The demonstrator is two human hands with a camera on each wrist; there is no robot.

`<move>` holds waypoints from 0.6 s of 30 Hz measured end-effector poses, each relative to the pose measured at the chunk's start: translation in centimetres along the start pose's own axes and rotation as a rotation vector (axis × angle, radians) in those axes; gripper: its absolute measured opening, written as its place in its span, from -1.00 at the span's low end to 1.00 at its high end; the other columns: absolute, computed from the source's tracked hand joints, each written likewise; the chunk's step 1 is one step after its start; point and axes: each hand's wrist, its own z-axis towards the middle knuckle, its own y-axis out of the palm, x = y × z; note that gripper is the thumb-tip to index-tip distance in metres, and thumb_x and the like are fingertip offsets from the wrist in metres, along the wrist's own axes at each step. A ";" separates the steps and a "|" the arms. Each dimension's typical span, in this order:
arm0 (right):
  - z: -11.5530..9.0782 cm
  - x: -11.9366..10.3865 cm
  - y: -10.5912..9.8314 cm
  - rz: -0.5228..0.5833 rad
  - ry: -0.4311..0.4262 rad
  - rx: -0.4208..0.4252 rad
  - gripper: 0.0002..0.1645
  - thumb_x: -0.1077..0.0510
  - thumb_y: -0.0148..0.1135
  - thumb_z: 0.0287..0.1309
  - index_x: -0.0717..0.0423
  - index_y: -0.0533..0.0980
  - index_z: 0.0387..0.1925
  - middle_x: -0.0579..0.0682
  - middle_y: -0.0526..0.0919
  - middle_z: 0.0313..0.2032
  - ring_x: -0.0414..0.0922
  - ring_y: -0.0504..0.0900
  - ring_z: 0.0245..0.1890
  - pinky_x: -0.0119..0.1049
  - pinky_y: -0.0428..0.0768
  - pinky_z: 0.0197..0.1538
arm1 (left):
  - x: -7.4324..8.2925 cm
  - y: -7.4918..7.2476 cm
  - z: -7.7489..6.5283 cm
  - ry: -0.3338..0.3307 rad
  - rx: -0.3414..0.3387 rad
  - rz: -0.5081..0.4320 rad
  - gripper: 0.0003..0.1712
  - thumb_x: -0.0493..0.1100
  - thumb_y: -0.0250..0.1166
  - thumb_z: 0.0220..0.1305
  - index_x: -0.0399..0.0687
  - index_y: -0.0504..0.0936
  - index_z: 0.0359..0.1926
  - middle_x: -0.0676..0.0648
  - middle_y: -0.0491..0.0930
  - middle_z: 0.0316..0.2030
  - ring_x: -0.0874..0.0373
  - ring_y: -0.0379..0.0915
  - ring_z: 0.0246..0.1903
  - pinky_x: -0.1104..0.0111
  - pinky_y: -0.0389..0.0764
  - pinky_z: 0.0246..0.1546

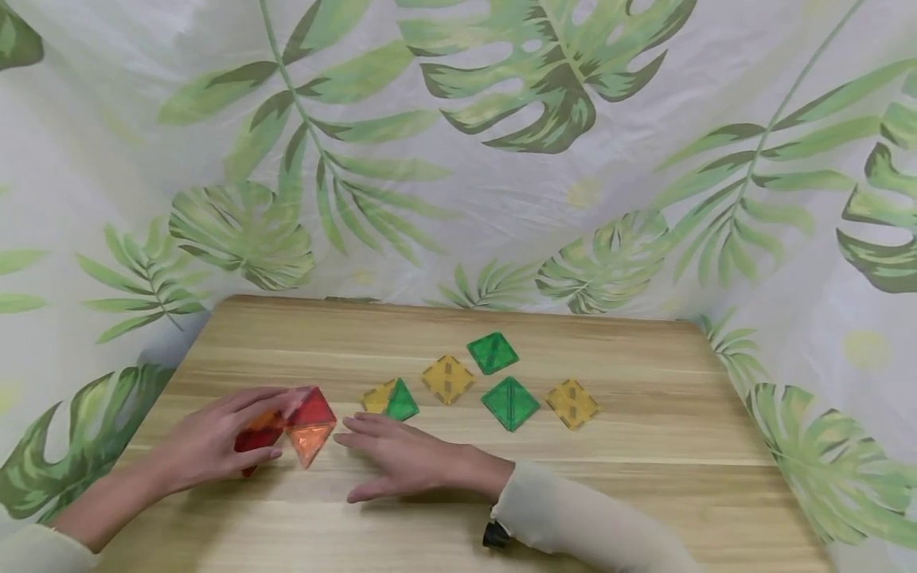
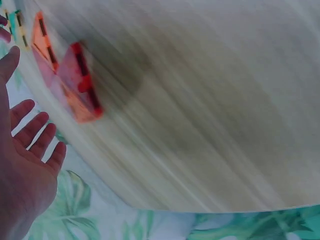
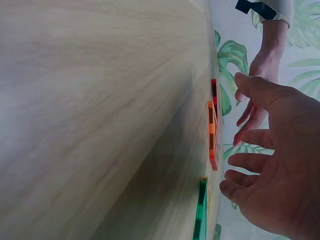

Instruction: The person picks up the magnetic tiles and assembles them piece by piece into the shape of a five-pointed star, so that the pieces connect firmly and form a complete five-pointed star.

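Observation:
Red and orange see-through triangular tiles lie on the left of the table. My left hand point(image 1: 215, 438) is over the leftmost ones, its fingers extended and partly covering them. To its right, a red triangle tile point(image 1: 313, 407) and an orange triangle tile point(image 1: 310, 443) join edge to edge. In the left wrist view the fingers of that hand are spread loosely, beside the red tile point(image 2: 77, 72). My right hand point(image 1: 404, 458) hovers just right of the pair, fingers straight and holding nothing. The right wrist view has its palm facing the orange tile point(image 3: 211, 135).
Beyond the right hand lie a yellow tile point(image 1: 374, 398) beside a green triangle point(image 1: 403, 400), a yellow diamond point(image 1: 447, 380), two green diamonds point(image 1: 493, 353) and another yellow diamond point(image 1: 572, 404). The wooden table point(image 1: 645, 493) meets a leaf-patterned cloth point(image 1: 501, 215) at its back edge.

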 end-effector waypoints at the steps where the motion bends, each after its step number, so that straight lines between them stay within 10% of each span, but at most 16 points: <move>1: 0.4 -0.1 0.1 -0.005 0.008 -0.012 -0.01 -0.47 -0.03 0.23 -0.07 0.08 0.51 0.03 0.05 0.51 -0.03 -0.03 0.51 -0.26 -0.01 0.49 | -0.2 0.0 -0.2 -0.004 -0.007 0.001 -0.10 0.21 0.54 -0.08 0.13 0.47 0.32 -0.08 0.49 0.19 -0.07 0.49 0.10 -0.06 0.55 -0.03; 15: 5.0 -0.9 1.0 -0.042 0.076 -0.088 0.06 -0.51 -0.05 0.21 -0.07 -0.02 0.54 0.00 -0.10 0.54 -0.11 -0.15 0.53 -0.36 -0.08 0.48 | -1.6 1.1 -2.0 -0.044 -0.075 -0.003 -0.11 0.25 0.48 0.00 -0.07 0.48 0.30 -0.20 0.35 0.31 -0.14 0.39 0.18 -0.04 0.58 -0.05; 18: 5.3 -0.8 1.1 -0.034 0.103 -0.110 0.05 -0.51 -0.06 0.21 -0.11 -0.04 0.54 -0.06 -0.14 0.54 -0.15 -0.19 0.53 -0.39 -0.08 0.48 | -1.7 1.4 -2.2 -0.062 -0.084 -0.008 -0.09 0.28 0.45 0.02 -0.06 0.46 0.32 -0.20 0.34 0.33 -0.13 0.39 0.19 0.41 0.42 0.18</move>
